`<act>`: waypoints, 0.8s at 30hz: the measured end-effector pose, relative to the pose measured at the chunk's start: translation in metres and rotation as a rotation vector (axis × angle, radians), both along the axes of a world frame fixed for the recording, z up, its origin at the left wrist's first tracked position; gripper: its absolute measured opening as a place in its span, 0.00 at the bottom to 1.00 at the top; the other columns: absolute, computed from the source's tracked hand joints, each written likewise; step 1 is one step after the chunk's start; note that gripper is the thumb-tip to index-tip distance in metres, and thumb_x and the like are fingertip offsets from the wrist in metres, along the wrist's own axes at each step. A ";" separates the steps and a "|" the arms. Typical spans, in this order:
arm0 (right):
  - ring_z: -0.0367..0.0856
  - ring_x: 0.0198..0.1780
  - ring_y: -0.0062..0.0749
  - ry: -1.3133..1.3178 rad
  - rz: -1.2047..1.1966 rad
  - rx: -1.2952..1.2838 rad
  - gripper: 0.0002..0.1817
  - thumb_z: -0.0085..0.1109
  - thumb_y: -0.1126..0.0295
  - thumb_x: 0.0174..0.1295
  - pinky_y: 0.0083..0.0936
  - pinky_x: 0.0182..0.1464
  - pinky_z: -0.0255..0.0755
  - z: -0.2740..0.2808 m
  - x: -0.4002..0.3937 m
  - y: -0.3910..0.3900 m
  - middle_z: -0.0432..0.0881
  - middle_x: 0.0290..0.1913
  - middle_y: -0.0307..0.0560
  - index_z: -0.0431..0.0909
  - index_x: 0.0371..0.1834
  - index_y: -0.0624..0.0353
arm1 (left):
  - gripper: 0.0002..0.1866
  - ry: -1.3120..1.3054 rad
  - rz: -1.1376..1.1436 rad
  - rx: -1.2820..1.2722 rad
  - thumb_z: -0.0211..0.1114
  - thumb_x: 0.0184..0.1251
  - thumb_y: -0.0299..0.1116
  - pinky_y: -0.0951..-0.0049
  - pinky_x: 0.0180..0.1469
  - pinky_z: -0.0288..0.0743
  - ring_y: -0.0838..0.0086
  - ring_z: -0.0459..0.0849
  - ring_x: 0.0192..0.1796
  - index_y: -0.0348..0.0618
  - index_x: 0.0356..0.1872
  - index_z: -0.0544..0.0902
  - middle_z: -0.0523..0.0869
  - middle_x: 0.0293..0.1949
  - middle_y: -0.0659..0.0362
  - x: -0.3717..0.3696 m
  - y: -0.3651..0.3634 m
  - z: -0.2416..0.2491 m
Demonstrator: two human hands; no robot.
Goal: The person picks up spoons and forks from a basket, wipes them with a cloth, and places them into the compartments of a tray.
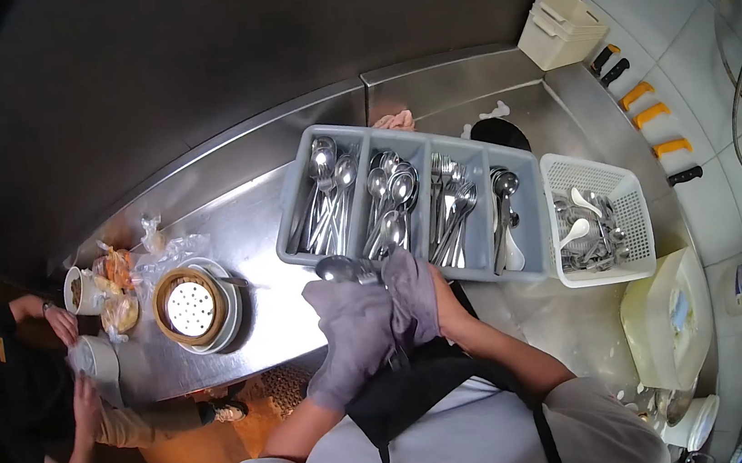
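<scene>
A grey cloth (354,325) covers most of both my hands in front of my chest. My left hand (340,363) is wrapped in it, fingers hidden, with spoons (339,270) sticking out above the cloth. My right hand (443,301) is closed around the cloth's right part, beside the spoons. Just beyond them lies a grey cutlery tray (294,240) with four long compartments. Spoons lie in the left two, forks (456,213) in the third, and ladle-like spoons with a white spoon in the right one. A white basket (609,273) of mixed cutlery stands right of the tray.
A bamboo steamer (190,309) on stacked plates and plastic bags (168,255) are on the left counter. Another person (62,331) holds a white container (98,368) at far left. Knives (673,147) line the right wall, above a yellowish tub (665,326).
</scene>
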State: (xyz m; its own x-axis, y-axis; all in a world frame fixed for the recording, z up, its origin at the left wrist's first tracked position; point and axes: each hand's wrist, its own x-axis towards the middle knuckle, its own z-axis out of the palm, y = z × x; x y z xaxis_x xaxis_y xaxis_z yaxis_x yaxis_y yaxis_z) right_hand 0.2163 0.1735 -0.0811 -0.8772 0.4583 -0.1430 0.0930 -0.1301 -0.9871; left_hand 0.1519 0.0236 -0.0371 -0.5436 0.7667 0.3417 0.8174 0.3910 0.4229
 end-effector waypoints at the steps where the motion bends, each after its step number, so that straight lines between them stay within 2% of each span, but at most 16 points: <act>1: 0.80 0.42 0.24 -0.059 0.006 0.002 0.09 0.55 0.70 0.74 0.27 0.42 0.76 -0.022 -0.011 0.011 0.84 0.41 0.42 0.80 0.49 0.61 | 0.02 -0.047 -0.048 0.043 0.68 0.52 0.27 0.62 0.43 0.76 0.63 0.86 0.33 0.49 0.25 0.86 0.85 0.26 0.58 0.001 -0.003 -0.002; 3: 0.81 0.44 0.22 -0.068 -0.053 -0.316 0.10 0.56 0.66 0.77 0.27 0.45 0.77 -0.004 -0.006 0.018 0.83 0.42 0.40 0.81 0.50 0.60 | 0.02 -0.150 -0.145 0.124 0.67 0.53 0.27 0.61 0.47 0.75 0.62 0.85 0.36 0.48 0.25 0.86 0.86 0.28 0.58 0.007 -0.010 -0.010; 7: 0.80 0.47 0.23 0.113 -0.134 -0.395 0.14 0.55 0.66 0.77 0.25 0.46 0.77 0.003 0.001 0.034 0.80 0.51 0.40 0.74 0.61 0.58 | 0.10 -0.074 -0.014 0.111 0.64 0.52 0.24 0.62 0.49 0.75 0.59 0.83 0.45 0.44 0.38 0.84 0.83 0.37 0.53 -0.025 0.023 -0.020; 8: 0.80 0.54 0.29 0.212 -0.067 -0.687 0.19 0.57 0.66 0.75 0.28 0.53 0.77 -0.009 0.016 0.046 0.79 0.56 0.42 0.71 0.65 0.57 | 0.10 0.170 0.054 -0.164 0.64 0.54 0.25 0.61 0.48 0.75 0.60 0.83 0.46 0.44 0.39 0.82 0.82 0.38 0.53 -0.024 0.020 -0.016; 9: 0.80 0.57 0.31 -0.002 -0.099 -0.006 0.19 0.54 0.67 0.76 0.30 0.57 0.76 -0.003 0.026 0.053 0.79 0.57 0.44 0.71 0.66 0.58 | 0.10 0.419 0.127 -0.423 0.64 0.56 0.26 0.61 0.47 0.74 0.61 0.82 0.46 0.44 0.40 0.81 0.82 0.39 0.54 -0.024 0.021 -0.008; 10: 0.79 0.60 0.33 -0.214 -0.127 0.678 0.19 0.52 0.67 0.77 0.32 0.62 0.76 0.008 0.033 0.060 0.80 0.59 0.45 0.71 0.67 0.59 | 0.09 0.463 0.168 -0.410 0.63 0.57 0.27 0.61 0.47 0.74 0.62 0.82 0.46 0.43 0.40 0.81 0.82 0.39 0.54 -0.028 0.023 -0.004; 11: 0.79 0.62 0.35 -0.240 -0.027 0.831 0.20 0.52 0.65 0.75 0.33 0.65 0.73 -0.003 0.057 0.075 0.80 0.60 0.48 0.73 0.67 0.59 | 0.08 0.505 0.209 -0.397 0.63 0.58 0.28 0.61 0.46 0.73 0.62 0.83 0.46 0.43 0.40 0.80 0.82 0.40 0.55 -0.032 0.024 0.001; 12: 0.79 0.63 0.37 -0.250 0.066 0.985 0.22 0.53 0.63 0.74 0.34 0.69 0.71 -0.013 0.082 0.091 0.80 0.62 0.50 0.74 0.67 0.60 | 0.07 0.325 0.197 -0.135 0.62 0.60 0.28 0.61 0.46 0.74 0.62 0.83 0.45 0.43 0.39 0.80 0.82 0.39 0.55 -0.032 0.015 -0.001; 13: 0.78 0.63 0.35 -0.183 0.132 0.680 0.21 0.54 0.63 0.74 0.32 0.70 0.69 -0.014 0.104 0.114 0.80 0.63 0.49 0.75 0.65 0.60 | 0.05 0.128 0.183 0.114 0.61 0.61 0.28 0.61 0.47 0.74 0.62 0.83 0.45 0.43 0.38 0.80 0.82 0.38 0.55 -0.032 0.004 -0.002; 15: 0.78 0.62 0.32 -0.137 0.181 0.690 0.19 0.55 0.66 0.73 0.29 0.70 0.69 0.014 0.135 0.117 0.80 0.63 0.48 0.76 0.64 0.59 | 0.08 -0.396 0.188 0.312 0.64 0.60 0.31 0.60 0.46 0.75 0.59 0.83 0.42 0.42 0.38 0.80 0.82 0.36 0.54 -0.043 -0.011 0.010; 16: 0.79 0.60 0.30 -0.152 0.176 1.021 0.18 0.55 0.68 0.73 0.28 0.67 0.71 0.060 0.149 0.111 0.80 0.62 0.46 0.76 0.64 0.60 | 0.12 -0.571 0.184 0.438 0.68 0.58 0.34 0.60 0.45 0.75 0.57 0.82 0.41 0.41 0.39 0.80 0.82 0.35 0.52 -0.042 -0.006 0.026; 18: 0.79 0.61 0.31 -0.229 0.149 0.952 0.19 0.56 0.68 0.73 0.28 0.67 0.71 0.059 0.173 0.107 0.80 0.63 0.45 0.77 0.64 0.59 | 0.20 -0.517 0.086 0.495 0.74 0.53 0.40 0.61 0.44 0.74 0.53 0.81 0.39 0.38 0.41 0.79 0.81 0.34 0.50 -0.046 0.011 0.061; 19: 0.79 0.62 0.34 -0.278 0.135 0.552 0.20 0.57 0.67 0.72 0.29 0.69 0.69 0.016 0.195 0.107 0.80 0.64 0.46 0.78 0.64 0.59 | 0.20 -0.270 0.014 0.336 0.75 0.48 0.38 0.61 0.43 0.75 0.52 0.81 0.40 0.39 0.40 0.80 0.81 0.33 0.49 -0.044 0.013 0.084; 20: 0.79 0.63 0.36 -0.241 0.130 0.363 0.20 0.58 0.66 0.72 0.30 0.71 0.68 0.001 0.198 0.111 0.79 0.65 0.46 0.78 0.65 0.59 | 0.21 -0.010 -0.048 0.216 0.77 0.43 0.35 0.61 0.43 0.76 0.51 0.81 0.40 0.39 0.38 0.81 0.81 0.33 0.48 -0.041 0.015 0.107; 21: 0.78 0.64 0.38 -0.207 0.115 0.174 0.21 0.58 0.65 0.72 0.31 0.72 0.67 -0.008 0.198 0.112 0.79 0.67 0.47 0.78 0.66 0.59 | 0.17 0.009 -0.062 0.229 0.75 0.44 0.31 0.61 0.44 0.78 0.52 0.84 0.40 0.39 0.37 0.81 0.83 0.33 0.48 -0.041 0.016 0.089; 24: 0.78 0.66 0.41 0.118 0.028 0.218 0.23 0.57 0.65 0.73 0.32 0.74 0.66 -0.021 0.172 0.117 0.77 0.69 0.49 0.76 0.69 0.59 | 0.13 -0.087 -0.272 0.173 0.72 0.44 0.23 0.65 0.48 0.83 0.55 0.91 0.42 0.37 0.34 0.83 0.89 0.34 0.50 -0.023 0.023 0.071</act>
State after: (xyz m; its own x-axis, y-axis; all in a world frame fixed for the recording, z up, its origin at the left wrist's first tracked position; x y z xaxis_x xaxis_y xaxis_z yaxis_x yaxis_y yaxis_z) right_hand 0.3879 0.2907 -0.1022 -0.8946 0.4428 0.0607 -0.0242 0.0876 -0.9959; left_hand 0.1287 0.0464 0.0335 -0.3593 0.8224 0.4412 0.8401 0.0792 0.5366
